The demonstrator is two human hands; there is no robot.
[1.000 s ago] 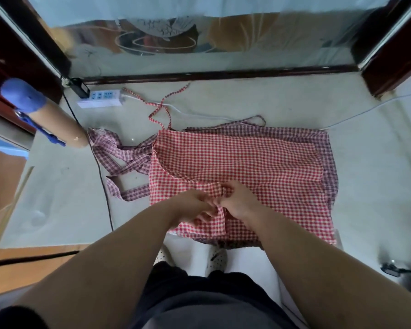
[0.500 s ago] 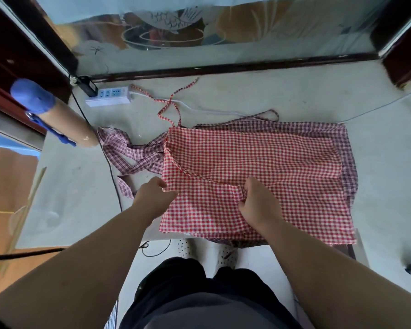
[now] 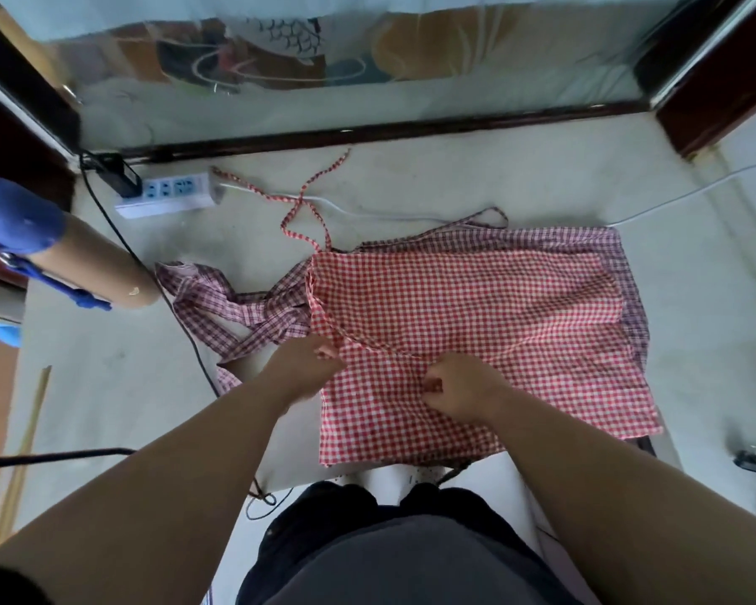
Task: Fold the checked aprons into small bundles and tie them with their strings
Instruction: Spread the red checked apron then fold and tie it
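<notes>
Cardboard tube well left of the fingers. Left hand pinches the red checked apron at its left edge. Right hand, fingers curled, grips a fold mid-cloth. The apron lies flat beyond both, over a purple checked apron.

1. The red checked apron lies spread flat on the pale surface, under and beyond both hands, with most of it to the right of the right hand. A slanting fold edge crosses it between the two hands. The left hand pinches its left edge, and the right hand pinches cloth in its near half.
2. The red checked string leaves the apron's far left corner, beyond the left hand, and crosses over itself once.
3. The purple checked apron lies beneath the red one. It shows as a strip far right of the right hand. Its crumpled straps spill out just beyond the left hand.
</notes>
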